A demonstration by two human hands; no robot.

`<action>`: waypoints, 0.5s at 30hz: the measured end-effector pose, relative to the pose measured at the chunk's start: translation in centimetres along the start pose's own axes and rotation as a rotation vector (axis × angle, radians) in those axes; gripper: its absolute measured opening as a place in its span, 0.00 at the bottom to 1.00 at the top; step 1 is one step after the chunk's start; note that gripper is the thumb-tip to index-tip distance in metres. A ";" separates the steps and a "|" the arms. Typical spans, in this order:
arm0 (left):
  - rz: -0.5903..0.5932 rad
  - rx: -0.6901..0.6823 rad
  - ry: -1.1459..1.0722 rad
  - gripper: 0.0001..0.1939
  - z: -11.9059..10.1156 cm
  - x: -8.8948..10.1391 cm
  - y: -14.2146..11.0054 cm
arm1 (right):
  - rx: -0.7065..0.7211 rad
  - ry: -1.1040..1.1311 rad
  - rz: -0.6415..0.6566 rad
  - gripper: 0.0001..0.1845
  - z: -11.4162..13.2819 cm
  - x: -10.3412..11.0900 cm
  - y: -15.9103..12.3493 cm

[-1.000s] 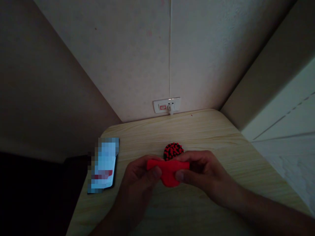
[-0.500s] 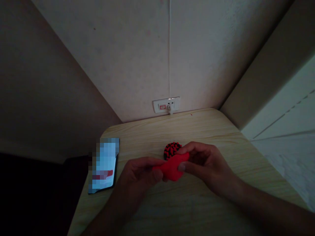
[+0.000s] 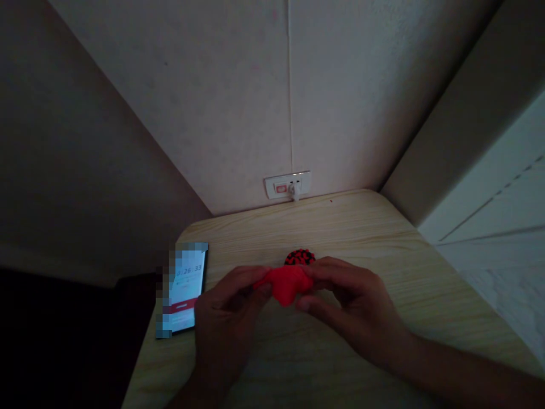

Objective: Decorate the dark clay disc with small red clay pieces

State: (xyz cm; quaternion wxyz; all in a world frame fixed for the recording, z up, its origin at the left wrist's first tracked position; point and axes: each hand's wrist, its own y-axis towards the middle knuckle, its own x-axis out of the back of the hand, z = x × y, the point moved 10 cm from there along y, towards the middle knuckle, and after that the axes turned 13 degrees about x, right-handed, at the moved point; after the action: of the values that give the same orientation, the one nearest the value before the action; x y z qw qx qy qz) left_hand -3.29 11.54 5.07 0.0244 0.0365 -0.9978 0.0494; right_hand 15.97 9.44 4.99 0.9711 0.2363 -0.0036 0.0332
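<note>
A lump of smooth red modelling clay (image 3: pixel 287 285) is held up between my two hands over the table. My left hand (image 3: pixel 236 309) pinches its thin left end between thumb and fingers. On the right side, the fingers of my right hand (image 3: pixel 353 301) press against the clay's upper edge, with the thumb at its lower edge. Just behind the clay sits a round black piece covered with small red bits (image 3: pixel 300 257), its lower part hidden by the clay and fingers.
A phone with a lit screen (image 3: pixel 184 287) lies at the left edge of the wood-grain table (image 3: pixel 247 238). A wall socket (image 3: pixel 287 184) with a white plug (image 3: pixel 293 192) is behind the table's back edge. A pale panelled surface (image 3: pixel 489 187) stands to the right.
The red clay has turned and shifted a little left, its bulge now pointing down. My right hand's fingers have changed place on it, and more of the black and red piece is covered.
</note>
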 end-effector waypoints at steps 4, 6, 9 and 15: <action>-0.040 -0.085 0.020 0.09 -0.8 0.3 -0.9 | -0.108 0.103 -0.047 0.11 -0.9 0.0 -0.5; 0.036 -0.064 0.037 0.11 -0.3 -0.3 -1.2 | -0.099 0.052 -0.060 0.10 -0.9 0.4 -0.5; 0.101 0.026 0.026 0.11 1.0 -0.9 -1.6 | 0.060 -0.174 -0.093 0.09 0.5 1.6 -0.4; 0.196 0.307 -0.103 0.15 3.5 -3.3 -2.3 | 0.427 -0.457 -0.015 0.11 4.7 0.6 -1.0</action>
State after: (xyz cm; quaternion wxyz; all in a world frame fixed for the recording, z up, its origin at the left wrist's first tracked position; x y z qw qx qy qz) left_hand -0.04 9.16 1.60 -0.0377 -0.0551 -0.9772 0.2015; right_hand 16.69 6.48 8.72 0.8738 0.4362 -0.2131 -0.0281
